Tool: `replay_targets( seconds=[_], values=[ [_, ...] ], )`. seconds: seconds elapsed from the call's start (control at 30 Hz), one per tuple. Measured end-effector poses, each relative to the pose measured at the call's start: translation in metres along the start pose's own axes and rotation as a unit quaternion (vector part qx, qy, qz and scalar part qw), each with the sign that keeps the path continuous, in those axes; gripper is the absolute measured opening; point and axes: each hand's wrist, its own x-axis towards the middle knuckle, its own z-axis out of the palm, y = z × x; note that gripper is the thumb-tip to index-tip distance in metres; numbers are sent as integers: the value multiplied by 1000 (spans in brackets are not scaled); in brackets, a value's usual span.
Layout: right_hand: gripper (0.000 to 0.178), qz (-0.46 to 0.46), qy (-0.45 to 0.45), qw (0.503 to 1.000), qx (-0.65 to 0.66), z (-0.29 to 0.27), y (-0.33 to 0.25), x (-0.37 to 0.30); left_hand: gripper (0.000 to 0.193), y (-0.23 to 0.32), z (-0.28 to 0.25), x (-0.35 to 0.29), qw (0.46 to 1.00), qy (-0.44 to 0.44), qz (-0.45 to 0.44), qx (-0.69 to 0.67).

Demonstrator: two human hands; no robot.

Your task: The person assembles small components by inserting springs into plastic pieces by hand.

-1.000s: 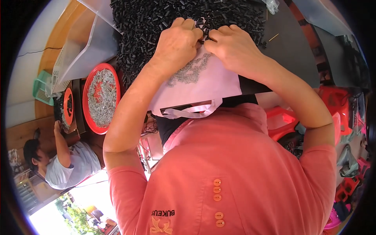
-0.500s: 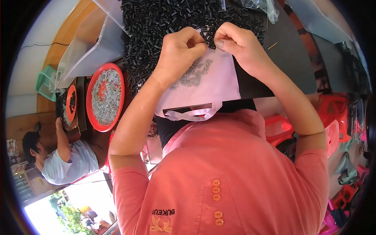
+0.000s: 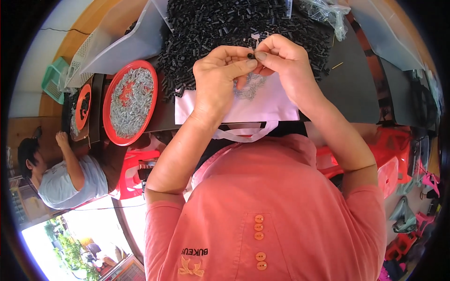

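Between its thumb and fingers my left hand (image 3: 220, 70) pinches a small black cylindrical piece (image 3: 251, 56). My right hand (image 3: 281, 56) meets it there, thumb and forefinger closed at the piece's right side; anything else in that pinch is too small to make out. Both hands are above a pale pink cloth bag (image 3: 276, 100), whose handle loop hangs over the table's near edge. On the bag lies a patch of small grey metal parts (image 3: 251, 88), partly hidden by my hands. Just beyond spreads a large heap of short black tubular pieces (image 3: 211, 28).
To the left stands a red round tray (image 3: 151, 105) full of shiny silvery parts. Clear plastic bins (image 3: 126, 47) stand behind it. A thin wooden stick (image 3: 337, 65) lies on the dark table (image 3: 351, 91). At far left a co-worker (image 3: 70, 180) sits by an orange plate (image 3: 84, 105).
My hands have come together at a black piece. The view has shifted, the bag shows further right, and the co-worker's arm has moved slightly away from the orange plate.
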Motion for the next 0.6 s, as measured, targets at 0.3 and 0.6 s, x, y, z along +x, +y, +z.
replay_targets(
  seconds=[0.3, 0.6],
  values=[
    [3, -19, -25, 999, -42, 10, -8, -4, 15, -5, -14, -13, 999, 40, 33, 3],
    [6, -112, -90, 973, -183, 10, -18, 11, 16, -6, -17, -21, 995, 25, 44, 88]
  ],
)
